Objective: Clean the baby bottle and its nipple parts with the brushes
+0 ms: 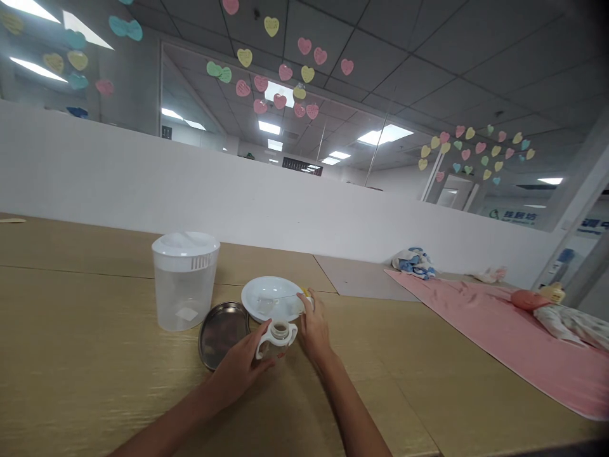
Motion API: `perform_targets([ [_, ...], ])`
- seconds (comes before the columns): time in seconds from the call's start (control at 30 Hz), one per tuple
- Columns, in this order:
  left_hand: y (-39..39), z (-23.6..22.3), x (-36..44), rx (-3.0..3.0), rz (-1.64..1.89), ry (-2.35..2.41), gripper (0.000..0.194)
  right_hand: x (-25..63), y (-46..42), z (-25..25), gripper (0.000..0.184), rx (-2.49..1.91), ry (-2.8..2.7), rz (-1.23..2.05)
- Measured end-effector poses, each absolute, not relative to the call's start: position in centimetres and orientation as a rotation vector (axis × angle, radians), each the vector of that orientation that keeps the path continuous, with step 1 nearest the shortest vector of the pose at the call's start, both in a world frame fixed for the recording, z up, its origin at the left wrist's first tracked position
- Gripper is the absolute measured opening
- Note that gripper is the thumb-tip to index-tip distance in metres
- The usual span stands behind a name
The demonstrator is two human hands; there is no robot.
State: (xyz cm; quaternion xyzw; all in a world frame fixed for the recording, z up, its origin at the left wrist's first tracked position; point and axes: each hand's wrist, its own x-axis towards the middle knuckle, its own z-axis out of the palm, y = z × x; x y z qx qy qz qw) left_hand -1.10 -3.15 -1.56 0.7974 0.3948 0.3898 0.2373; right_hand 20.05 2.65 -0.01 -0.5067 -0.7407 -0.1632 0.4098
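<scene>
My left hand (pixel 245 352) is wrapped round a small clear baby bottle (pixel 276 346) with a white two-handled collar. The bottle's mouth is uncovered and faces up. Just right of it, my right hand (pixel 314 324) is closed, with thumb and fingers pinching a thin brush-like stick (pixel 288 296). A bit of yellow shows at those fingertips, and the stick reaches left over a white bowl (pixel 252 303). Inside that bowl lie pale or clear parts that I cannot make out. Partly behind my left hand sits a dark round metal tray (pixel 221 336).
A clear lidded bucket (pixel 183 285) stands at the left on the gold-coloured table (pixel 95 355). On the right, a pink cloth (pixel 514 343) carries a doll-like figure (pixel 528 299). Near its far corner is a bunched blue-and-white cloth (pixel 413 262). A low white wall (pixel 266 216) runs behind.
</scene>
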Motion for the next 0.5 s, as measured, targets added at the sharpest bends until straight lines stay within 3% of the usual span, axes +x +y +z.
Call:
perform_targets([
  [0.17,-3.11,-1.72,-1.10,2.182,1.071,1.079,0.065,20.02,2.65,-0.17,0.021,-1.262,-1.785,-0.270],
  [0.5,-3.26,-1.48,-1.11,2.159,1.064,1.094,0.065,19.86,3.14,-0.39,0.023,-1.257,-1.825,-0.149],
])
